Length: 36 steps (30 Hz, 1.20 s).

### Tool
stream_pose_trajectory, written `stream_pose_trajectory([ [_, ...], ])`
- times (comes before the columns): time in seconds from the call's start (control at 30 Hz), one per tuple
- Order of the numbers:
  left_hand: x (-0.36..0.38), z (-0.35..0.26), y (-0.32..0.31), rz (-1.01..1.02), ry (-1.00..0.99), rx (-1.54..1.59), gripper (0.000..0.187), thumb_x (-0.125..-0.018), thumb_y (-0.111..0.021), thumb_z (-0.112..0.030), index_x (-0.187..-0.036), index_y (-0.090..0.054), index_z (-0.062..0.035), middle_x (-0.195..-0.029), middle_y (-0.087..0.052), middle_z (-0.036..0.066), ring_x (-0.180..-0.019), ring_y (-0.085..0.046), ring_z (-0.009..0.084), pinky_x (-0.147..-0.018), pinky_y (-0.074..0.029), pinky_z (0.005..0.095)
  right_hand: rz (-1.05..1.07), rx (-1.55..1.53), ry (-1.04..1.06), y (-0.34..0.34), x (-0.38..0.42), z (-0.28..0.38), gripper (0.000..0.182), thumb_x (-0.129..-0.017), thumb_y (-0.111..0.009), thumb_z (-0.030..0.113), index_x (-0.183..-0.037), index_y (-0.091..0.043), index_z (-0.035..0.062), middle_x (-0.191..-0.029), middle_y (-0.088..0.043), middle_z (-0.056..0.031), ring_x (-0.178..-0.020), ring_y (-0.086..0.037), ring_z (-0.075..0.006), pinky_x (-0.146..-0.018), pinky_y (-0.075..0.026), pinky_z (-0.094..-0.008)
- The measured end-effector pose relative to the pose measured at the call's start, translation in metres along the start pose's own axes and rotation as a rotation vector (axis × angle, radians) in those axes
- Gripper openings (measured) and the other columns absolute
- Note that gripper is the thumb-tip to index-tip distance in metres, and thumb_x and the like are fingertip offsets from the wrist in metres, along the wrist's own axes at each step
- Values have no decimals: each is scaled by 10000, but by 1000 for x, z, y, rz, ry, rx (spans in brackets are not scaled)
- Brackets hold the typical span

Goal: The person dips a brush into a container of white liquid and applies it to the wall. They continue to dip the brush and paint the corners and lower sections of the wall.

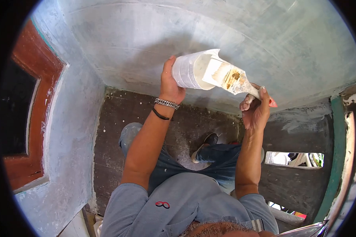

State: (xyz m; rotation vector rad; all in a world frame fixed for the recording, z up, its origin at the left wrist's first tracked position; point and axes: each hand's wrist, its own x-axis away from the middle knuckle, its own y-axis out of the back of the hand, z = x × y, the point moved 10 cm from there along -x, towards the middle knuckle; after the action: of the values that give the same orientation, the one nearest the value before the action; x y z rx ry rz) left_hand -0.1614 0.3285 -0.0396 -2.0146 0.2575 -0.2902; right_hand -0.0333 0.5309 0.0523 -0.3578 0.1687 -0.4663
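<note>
A white plastic container (186, 72) with a cut, uneven rim is held tilted in my left hand (172, 85), its mouth facing right. Pale paint coats the inside. My right hand (258, 108) grips the handle of a wide paintbrush (235, 81), whose end is red. White paint covers the bristles, which lie at the container's mouth and overlap its rim. Brown stains mark the brush's ferrule. Both hands are raised in front of the wall (146, 31).
The wall has patchy pale blue-grey paint. A brown wooden frame (53, 75) with a dark panel stands at left. Below is a dark, paint-spotted floor (110, 130). At right are a green post (336, 130) and a dark low wall (292, 138) with openings.
</note>
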Motion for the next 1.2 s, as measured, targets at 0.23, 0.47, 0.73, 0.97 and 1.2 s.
stream_pose_trajectory([
  [0.23,-9,4,12,31,28,-53,476,-912,-398,-482,-1116,-601,-104,-979,-670,30,-849,-665,190,-609,-524,322,-64,50,117,14,11,25,468,-928,-500,362,-1096,-544,-73,-596,-520,-37,-470,-458,-123,-462,-378,-268],
  [0.47,-7,8,9,-43,46,-50,495,-912,-382,-487,-1134,-586,-94,-1025,-657,58,-900,-653,217,-616,-518,342,443,597,547,-38,40,48,357,-843,-626,236,-990,-636,-89,-773,-637,-154,-645,-625,-201,-591,-503,-290],
  [0.73,-6,2,10,-49,45,-93,558,-915,-361,-493,-1242,-507,-65,-1184,-582,123,-1040,-604,280,-776,-535,427,-15,-48,201,32,18,-5,539,-898,-522,409,-1115,-537,-84,-662,-559,-70,-502,-505,-164,-505,-421,-295],
  [0.97,1,-27,2,-120,-69,-47,586,-900,-353,-508,-1272,-481,-73,-1221,-560,119,-1073,-582,303,-805,-515,466,-220,-316,-23,113,16,-123,365,-947,-415,325,-1147,-515,37,-679,-576,-44,-543,-533,-147,-536,-464,-292],
  [1.2,10,-89,9,-99,-281,33,557,-894,-378,-446,-1311,-448,-84,-1279,-495,197,-1090,-541,378,-824,-503,496,-423,-388,-349,140,22,-269,301,-899,-443,256,-1122,-545,84,-735,-575,-57,-636,-597,-174,-587,-523,-311],
])
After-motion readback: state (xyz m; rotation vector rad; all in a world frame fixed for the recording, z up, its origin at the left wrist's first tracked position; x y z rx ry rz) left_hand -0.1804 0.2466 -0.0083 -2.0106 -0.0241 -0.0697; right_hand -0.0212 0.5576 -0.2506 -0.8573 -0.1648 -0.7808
